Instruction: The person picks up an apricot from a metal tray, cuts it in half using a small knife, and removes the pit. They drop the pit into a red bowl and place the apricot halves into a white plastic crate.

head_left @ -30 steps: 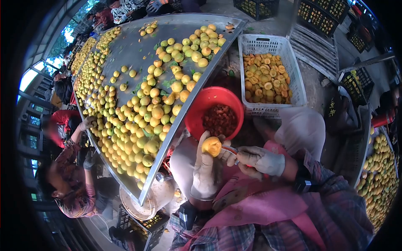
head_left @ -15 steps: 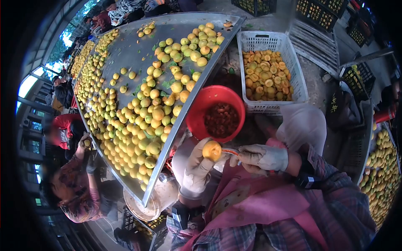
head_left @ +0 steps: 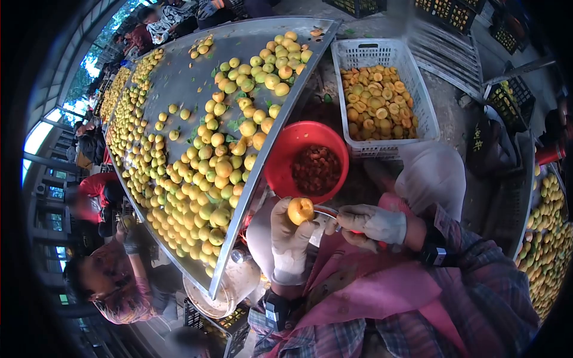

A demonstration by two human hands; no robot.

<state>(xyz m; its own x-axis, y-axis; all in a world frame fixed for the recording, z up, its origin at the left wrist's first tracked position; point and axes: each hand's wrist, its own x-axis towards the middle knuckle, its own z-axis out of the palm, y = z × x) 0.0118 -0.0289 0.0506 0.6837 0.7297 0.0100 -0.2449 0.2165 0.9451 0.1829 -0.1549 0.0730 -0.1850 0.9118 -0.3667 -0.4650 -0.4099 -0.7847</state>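
Just off the near edge of the metal sorting table [head_left: 179,77], the gloved left hand [head_left: 289,241] is raised with its fingers curled up around an apricot [head_left: 300,210], gripping it from below and behind so that the fruit sits at the fingertips, above the palm. The gloved right hand [head_left: 370,224] is level with it and just beside it, clenched around a small knife [head_left: 326,210] whose tip reaches leftward and touches the apricot's right side. Both hands hang over the person's pink apron [head_left: 370,292].

A red bowl [head_left: 285,149] holding dark pits stands directly beyond the apricot, tucked against the table's edge. Farther off to the right is a white plastic crate [head_left: 421,101] filled with halved fruit. Whole yellow apricots lie thickly along the table's far-left edge and in a looser spread across its middle. At the left edge another person's sleeve [head_left: 122,286] leans toward the table.
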